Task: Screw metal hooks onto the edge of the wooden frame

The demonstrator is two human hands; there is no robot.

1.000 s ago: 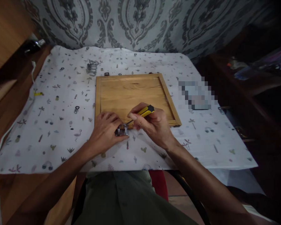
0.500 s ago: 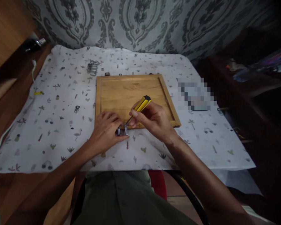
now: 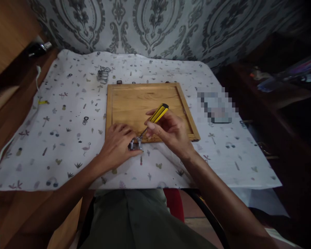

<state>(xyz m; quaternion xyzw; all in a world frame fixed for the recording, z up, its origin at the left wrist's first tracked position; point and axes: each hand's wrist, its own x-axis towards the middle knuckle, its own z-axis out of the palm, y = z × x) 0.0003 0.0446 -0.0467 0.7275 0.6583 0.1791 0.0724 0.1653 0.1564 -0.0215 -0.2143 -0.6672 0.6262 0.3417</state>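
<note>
A framed wooden panel [image 3: 145,100] lies flat on the patterned cloth. At its near edge sits a small silvery metal fitting [image 3: 139,145]; its exact kind is hard to make out. My left hand [image 3: 119,140] rests its fingers on the panel's corner, with the thumb along the fitting's near side, gripping it against the edge. In my right hand [image 3: 171,131] is a screwdriver [image 3: 159,113] with a yellow and black handle. The thumb and fingers pinch the handle's lower part. It stands tilted, with its tip down at the fitting; the contact point is too small to see.
Several metal pieces [image 3: 103,75] lie in a group behind the panel's far left corner. A pixelated flat object [image 3: 219,107] is on the right of the cloth [image 3: 67,138]. A white cable [image 3: 7,145] runs along the left side. A patterned wall [image 3: 155,27] rises behind.
My right hand's fingers have shifted and loosened on the screwdriver handle, whose top has moved slightly up and to the right. My left hand stays in place on the fitting.
</note>
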